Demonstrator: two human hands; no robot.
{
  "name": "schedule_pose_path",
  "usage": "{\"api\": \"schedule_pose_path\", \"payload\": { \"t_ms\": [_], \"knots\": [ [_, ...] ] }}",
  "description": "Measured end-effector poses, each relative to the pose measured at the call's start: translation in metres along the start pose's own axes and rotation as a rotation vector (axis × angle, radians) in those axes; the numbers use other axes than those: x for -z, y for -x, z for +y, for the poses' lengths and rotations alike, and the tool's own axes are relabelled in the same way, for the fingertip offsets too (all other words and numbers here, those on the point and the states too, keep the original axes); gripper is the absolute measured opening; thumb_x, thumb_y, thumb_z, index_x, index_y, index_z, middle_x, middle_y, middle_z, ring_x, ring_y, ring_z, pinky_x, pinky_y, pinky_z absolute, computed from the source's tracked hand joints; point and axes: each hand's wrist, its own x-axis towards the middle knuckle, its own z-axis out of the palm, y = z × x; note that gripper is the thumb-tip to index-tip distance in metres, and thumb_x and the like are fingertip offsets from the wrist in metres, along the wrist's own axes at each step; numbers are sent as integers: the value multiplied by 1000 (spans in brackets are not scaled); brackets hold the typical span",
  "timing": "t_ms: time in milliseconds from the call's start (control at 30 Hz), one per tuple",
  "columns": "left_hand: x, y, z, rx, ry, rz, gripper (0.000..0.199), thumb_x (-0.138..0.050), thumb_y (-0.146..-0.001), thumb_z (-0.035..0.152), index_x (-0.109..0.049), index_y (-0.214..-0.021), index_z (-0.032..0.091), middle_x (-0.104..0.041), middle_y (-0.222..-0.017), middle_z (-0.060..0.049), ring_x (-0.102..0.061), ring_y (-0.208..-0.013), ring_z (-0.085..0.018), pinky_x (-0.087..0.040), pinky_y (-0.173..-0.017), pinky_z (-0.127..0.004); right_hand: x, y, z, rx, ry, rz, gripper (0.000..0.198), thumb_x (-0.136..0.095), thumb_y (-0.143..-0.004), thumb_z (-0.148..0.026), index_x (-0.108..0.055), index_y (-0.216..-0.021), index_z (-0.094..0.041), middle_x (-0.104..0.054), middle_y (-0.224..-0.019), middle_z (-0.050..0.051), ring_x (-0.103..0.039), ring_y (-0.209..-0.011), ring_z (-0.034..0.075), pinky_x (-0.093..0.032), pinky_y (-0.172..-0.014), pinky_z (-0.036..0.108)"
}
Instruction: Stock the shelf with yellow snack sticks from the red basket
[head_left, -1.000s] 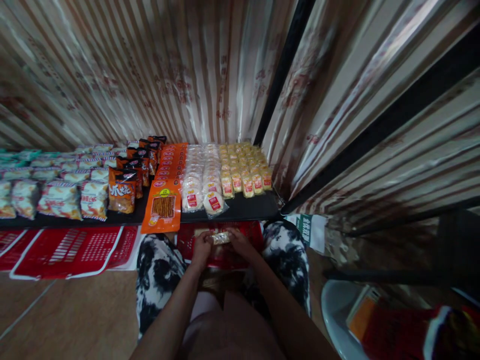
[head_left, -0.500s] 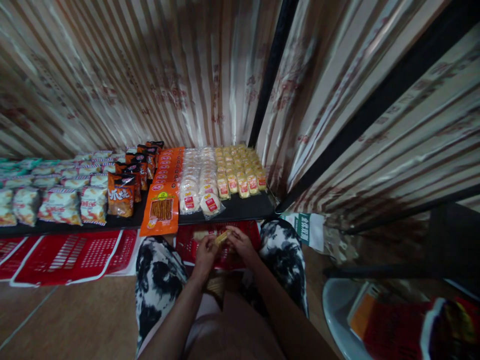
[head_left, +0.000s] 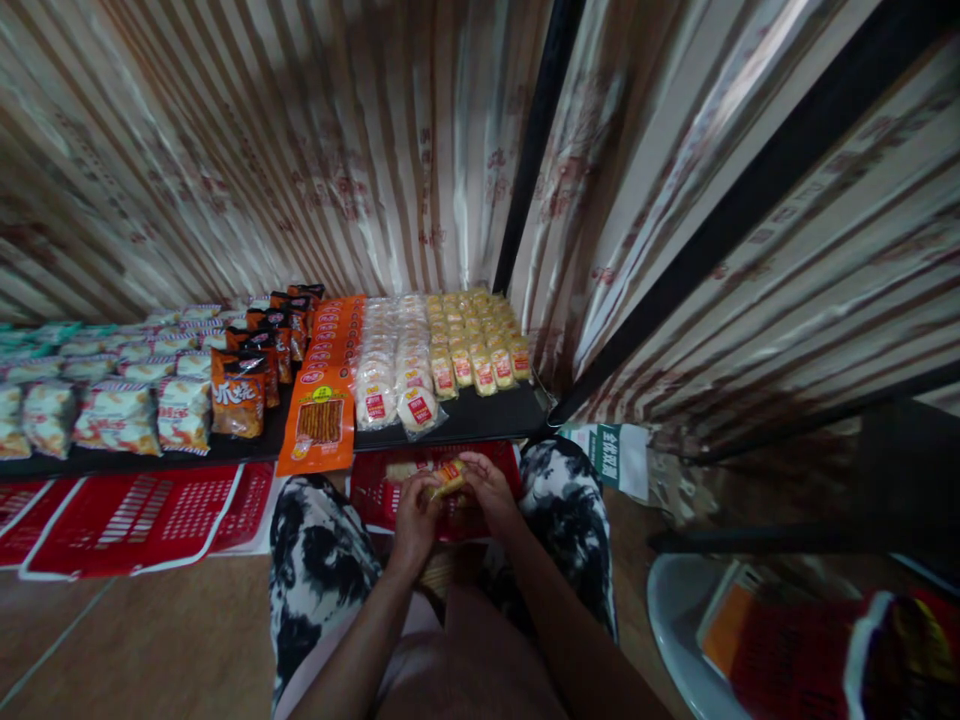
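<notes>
Between my two hands is a small yellow snack packet (head_left: 451, 476) with a red label facing up. My left hand (head_left: 415, 515) is closed on its left end, and my right hand (head_left: 487, 490) grips the right end. Below them stands a red basket (head_left: 367, 487) between my knees, with some pale packets partly hidden in it. Just beyond, on the black shelf (head_left: 487, 416), sit rows of similar yellow packets (head_left: 483, 368). To their left are rows of round white packets (head_left: 417, 405) with red labels.
Farther left on the shelf are orange flat bags (head_left: 319, 420), orange-and-black bags (head_left: 238, 392) and white bags (head_left: 116, 415). More red baskets (head_left: 142, 515) lie under the shelf. A black post (head_left: 536, 150) rises at the shelf corner. A pale basin (head_left: 667, 620) holds bags at right.
The yellow packet has been turned between my fingers, so its red label now shows. Both hands stay in nearly the same place above the basket.
</notes>
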Motion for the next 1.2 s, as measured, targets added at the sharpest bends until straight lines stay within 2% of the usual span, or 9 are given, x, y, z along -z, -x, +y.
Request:
{"api": "schedule_pose_path", "payload": {
  "t_ms": [200,333,500,600,667,867,1000,1200],
  "knots": [
    [3,-6,-1,-39,-60,24,28,-46,-58,3,-62,-75,20,-55,-102,-5,-51,-100,-18,-40,-89,-35,1,2,-2,17,-14,-59,34,-62,-54,-21,-61,-88,-21,-64,-89,1,-58,-79,16,-45,-69,28],
    [3,-13,4,-96,-97,50,28,-44,-63,4,-63,-75,20,-57,-100,-5,-52,-98,-18,-41,-88,-36,1,7,-7,40,-20,-98,34,-60,-56,-20,-61,-90,-22,-65,-92,1,-59,-84,17,-45,-74,29],
    [3,-21,11,-127,-100,26,35,-45,-67,7,-64,-92,21,-58,-102,-5,-52,-100,-18,-39,-91,-36,1,14,-14,58,37,-89,34,-57,-59,-21,-61,-92,-21,-66,-91,2,-60,-83,18,-46,-74,31],
    [1,-24,13,-68,-61,11,45,-46,-67,7,-57,-109,21,-57,-109,-6,-53,-100,-18,-41,-89,-34,2,14,-16,65,40,-77,35,-59,-59,-24,-62,-93,-21,-66,-93,3,-60,-85,19,-47,-75,32],
    [-2,-26,14,-3,-11,18,48,-48,-67,8,-53,-113,19,-57,-110,-7,-55,-97,-17,-44,-86,-33,2,14,-16,72,28,-71,35,-60,-58,-25,-62,-93,-20,-66,-93,3,-60,-84,20,-47,-74,33],
    [-12,-30,25,130,122,57,41,-49,-68,13,-51,-109,12,-62,-96,-9,-60,-82,-15,-48,-74,-28,1,14,-19,84,18,-54,31,-63,-58,-24,-63,-88,-20,-68,-87,3,-61,-81,20,-47,-75,33],
    [-16,-33,27,141,93,53,34,-49,-71,18,-53,-103,12,-62,-90,-8,-60,-76,-15,-48,-69,-27,0,14,-19,95,13,-78,29,-64,-60,-26,-63,-88,-20,-68,-88,3,-61,-79,19,-46,-77,32],
    [-22,-35,31,159,147,78,35,-54,-72,25,-52,-104,12,-62,-91,-9,-60,-77,-15,-49,-67,-26,-1,10,-18,135,7,-85,32,-68,-60,-35,-62,-88,-20,-67,-93,5,-61,-86,20,-47,-79,34]
  ]
}}
